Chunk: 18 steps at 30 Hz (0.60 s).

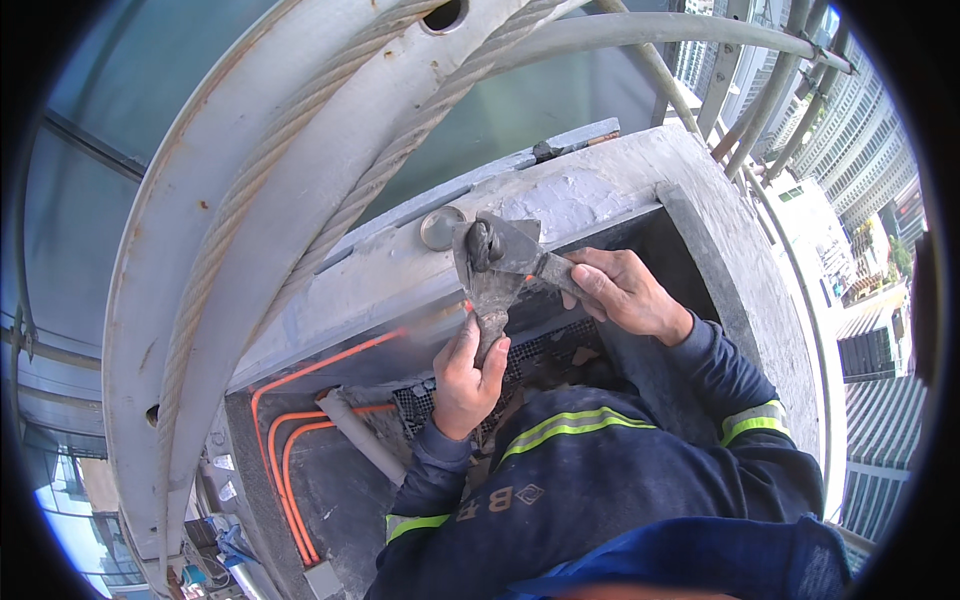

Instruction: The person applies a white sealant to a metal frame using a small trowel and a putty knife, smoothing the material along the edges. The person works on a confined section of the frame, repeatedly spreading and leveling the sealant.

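Observation:
My left hand point(465, 385) is closed on the handle of a putty knife point(492, 291), its blade pointing up and away from me. My right hand point(635, 295) grips a second putty knife point(517, 248), its blade turned leftward. The two blades overlap in front of me, and a dark lump of paste point(484, 246) sits where they meet. Just left of the blades, a round tin lid or shallow dish point(441, 228) rests on the concrete ledge point(385, 265). Beyond them, a pale smeared patch point(568, 200) covers part of the ledge.
A curved white steel beam with wire ropes point(270, 150) arches over the left side. Orange conduits point(285, 480) and a grey pipe point(362, 440) run inside the concrete recess. Scaffold tubes point(770, 90) stand at the upper right, with high-rise buildings point(860, 150) far below.

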Each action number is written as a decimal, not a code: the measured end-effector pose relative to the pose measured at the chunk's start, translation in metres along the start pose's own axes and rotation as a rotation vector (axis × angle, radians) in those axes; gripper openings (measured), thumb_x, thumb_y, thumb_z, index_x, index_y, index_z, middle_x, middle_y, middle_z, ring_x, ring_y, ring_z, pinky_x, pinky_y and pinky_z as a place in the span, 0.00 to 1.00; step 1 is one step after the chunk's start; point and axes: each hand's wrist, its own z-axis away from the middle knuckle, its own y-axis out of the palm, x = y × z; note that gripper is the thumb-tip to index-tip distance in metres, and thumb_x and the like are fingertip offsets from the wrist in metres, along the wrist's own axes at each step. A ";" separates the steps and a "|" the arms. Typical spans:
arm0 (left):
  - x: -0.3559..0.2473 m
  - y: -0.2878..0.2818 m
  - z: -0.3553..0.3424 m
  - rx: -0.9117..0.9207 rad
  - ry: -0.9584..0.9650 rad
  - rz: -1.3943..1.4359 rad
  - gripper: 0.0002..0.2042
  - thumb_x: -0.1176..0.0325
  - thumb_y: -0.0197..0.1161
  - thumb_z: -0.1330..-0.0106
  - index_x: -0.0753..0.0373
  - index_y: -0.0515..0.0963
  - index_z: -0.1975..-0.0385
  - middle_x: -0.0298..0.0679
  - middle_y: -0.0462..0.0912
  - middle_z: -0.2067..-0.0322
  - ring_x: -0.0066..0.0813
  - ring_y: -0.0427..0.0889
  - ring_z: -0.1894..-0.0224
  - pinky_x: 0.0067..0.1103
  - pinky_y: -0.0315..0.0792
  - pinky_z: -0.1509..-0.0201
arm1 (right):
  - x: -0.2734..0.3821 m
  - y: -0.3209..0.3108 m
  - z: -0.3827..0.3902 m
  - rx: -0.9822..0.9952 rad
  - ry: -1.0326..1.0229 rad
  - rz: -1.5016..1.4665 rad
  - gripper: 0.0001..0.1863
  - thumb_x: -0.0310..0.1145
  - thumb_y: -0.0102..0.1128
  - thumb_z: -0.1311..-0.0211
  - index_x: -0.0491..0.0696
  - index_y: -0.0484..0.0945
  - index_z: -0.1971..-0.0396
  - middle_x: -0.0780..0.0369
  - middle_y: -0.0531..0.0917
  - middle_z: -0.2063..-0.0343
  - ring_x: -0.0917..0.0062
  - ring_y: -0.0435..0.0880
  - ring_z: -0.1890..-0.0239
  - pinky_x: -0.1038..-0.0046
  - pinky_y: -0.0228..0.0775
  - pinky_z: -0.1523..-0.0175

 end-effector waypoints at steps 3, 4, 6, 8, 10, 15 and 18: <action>-0.007 -0.012 0.003 0.023 -0.158 0.058 0.20 0.71 0.65 0.29 0.75 0.74 0.41 0.49 0.86 0.64 0.39 0.86 0.65 0.28 0.78 0.57 | 0.008 -0.007 -0.002 0.010 0.015 0.068 0.25 0.47 0.46 0.18 0.38 0.81 0.54 0.65 0.82 0.73 0.86 0.72 0.79 0.79 0.67 0.72; -0.011 -0.013 0.004 -0.015 -0.227 0.114 0.19 0.72 0.65 0.29 0.74 0.75 0.42 0.47 0.86 0.65 0.38 0.85 0.66 0.27 0.77 0.58 | 0.011 -0.010 -0.003 0.011 0.019 0.091 0.25 0.47 0.46 0.18 0.38 0.81 0.55 0.65 0.82 0.73 0.86 0.72 0.79 0.79 0.67 0.72; -0.018 -0.015 0.000 -0.036 -0.230 0.117 0.18 0.72 0.64 0.29 0.74 0.75 0.43 0.46 0.85 0.65 0.37 0.85 0.66 0.27 0.77 0.58 | 0.002 -0.008 0.000 0.034 0.030 0.076 0.27 0.49 0.46 0.18 0.37 0.80 0.51 0.65 0.82 0.72 0.87 0.71 0.79 0.80 0.65 0.72; -0.020 -0.012 -0.002 -0.063 -0.230 0.123 0.17 0.72 0.64 0.29 0.74 0.76 0.43 0.46 0.85 0.65 0.36 0.85 0.66 0.27 0.77 0.59 | -0.006 0.002 0.002 0.045 0.029 0.001 0.29 0.51 0.45 0.18 0.36 0.79 0.49 0.66 0.82 0.72 0.88 0.71 0.79 0.81 0.64 0.73; -0.019 -0.006 -0.004 -0.095 -0.230 0.125 0.17 0.73 0.64 0.29 0.74 0.76 0.44 0.46 0.85 0.65 0.37 0.85 0.65 0.27 0.77 0.59 | -0.013 0.020 0.002 0.024 0.004 -0.031 0.30 0.52 0.45 0.18 0.36 0.79 0.50 0.67 0.80 0.74 0.88 0.71 0.80 0.81 0.64 0.74; -0.020 0.002 -0.009 -0.185 -0.046 -0.041 0.17 0.75 0.63 0.30 0.75 0.74 0.44 0.47 0.83 0.64 0.38 0.83 0.66 0.28 0.77 0.59 | -0.015 0.052 0.002 -0.035 0.029 -0.167 0.26 0.47 0.43 0.17 0.40 0.79 0.66 0.67 0.74 0.83 0.85 0.72 0.81 0.79 0.64 0.74; -0.018 0.006 -0.011 -0.214 -0.012 -0.049 0.15 0.76 0.62 0.29 0.74 0.75 0.46 0.43 0.82 0.65 0.29 0.80 0.67 0.24 0.75 0.60 | -0.018 0.054 -0.003 -0.033 0.020 -0.231 0.25 0.46 0.43 0.17 0.39 0.80 0.63 0.66 0.77 0.80 0.85 0.72 0.80 0.79 0.65 0.74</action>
